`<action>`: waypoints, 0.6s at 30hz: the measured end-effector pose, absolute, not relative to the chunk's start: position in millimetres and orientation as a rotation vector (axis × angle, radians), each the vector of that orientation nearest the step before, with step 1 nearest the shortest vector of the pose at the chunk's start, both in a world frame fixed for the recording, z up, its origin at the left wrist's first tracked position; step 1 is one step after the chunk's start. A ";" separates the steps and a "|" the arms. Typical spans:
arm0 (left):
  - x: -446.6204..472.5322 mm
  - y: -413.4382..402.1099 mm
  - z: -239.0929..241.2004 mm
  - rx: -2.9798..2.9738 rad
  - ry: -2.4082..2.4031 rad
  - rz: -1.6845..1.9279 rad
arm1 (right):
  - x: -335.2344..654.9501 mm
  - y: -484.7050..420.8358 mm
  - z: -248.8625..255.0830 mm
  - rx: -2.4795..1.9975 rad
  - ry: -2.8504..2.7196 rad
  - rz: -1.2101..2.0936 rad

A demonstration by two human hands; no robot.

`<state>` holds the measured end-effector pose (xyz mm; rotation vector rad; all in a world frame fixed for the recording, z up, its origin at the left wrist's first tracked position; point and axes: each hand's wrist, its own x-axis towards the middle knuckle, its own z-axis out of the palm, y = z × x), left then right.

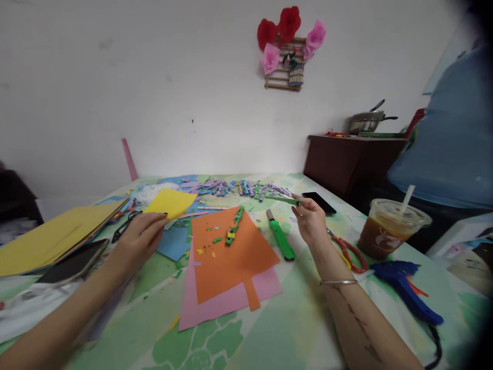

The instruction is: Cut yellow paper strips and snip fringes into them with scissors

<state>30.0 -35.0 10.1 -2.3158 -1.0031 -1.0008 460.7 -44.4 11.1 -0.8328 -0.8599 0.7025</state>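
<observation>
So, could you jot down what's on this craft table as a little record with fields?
left hand: fingers pinch a yellow sheet
right hand: holds a green strip
between hands: orange sheet on pink sheet; green cutter beside them
right side: red scissors, iced drink, blue glue gun
far edge: curled paper bits, phone
wall: paper flowers

Plain white wall [154, 77], paper flowers [288, 36] hung on it, dark wooden cabinet [346, 159] at right, pot [365, 122] on top
</observation>
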 end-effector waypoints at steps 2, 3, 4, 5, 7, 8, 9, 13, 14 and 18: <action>20.4 -23.2 -3.1 -2.317 -1.170 -0.994 | 456.3 -43.8 9.6 -0.817 -0.892 0.720; 17.1 -18.9 -9.1 -2.321 -1.205 -0.981 | 454.2 -43.4 8.4 -0.811 -0.908 0.731; 14.5 -15.3 -14.3 -2.332 -1.239 -0.961 | 452.3 -43.1 7.0 -0.806 -0.924 0.745; 12.4 -12.5 -18.7 -2.340 -1.274 -0.942 | 450.3 -42.9 5.6 -0.802 -0.942 0.760; 8.9 -8.5 -24.7 -2.349 -1.352 -0.905 | 446.4 -43.3 2.9 -0.792 -0.979 0.794; 7.1 -7.1 -26.4 -2.346 -1.393 -0.891 | 444.4 -43.8 1.8 -0.785 -0.999 0.811; 5.3 -6.2 -27.5 -2.338 -1.434 -0.882 | 442.4 -44.4 0.8 -0.778 -1.017 0.827; -1.5 -6.6 -27.4 -2.301 -1.556 -0.882 | 433.5 -46.7 -3.8 -0.757 -1.084 0.894; -2.5 -7.5 -27.0 -2.298 -1.575 -0.885 | 430.8 -47.2 -5.2 -0.753 -1.101 0.915; -2.4 -11.1 -26.0 -2.308 -1.632 -0.886 | 416.3 -51.3 -9.5 -0.726 -1.187 1.005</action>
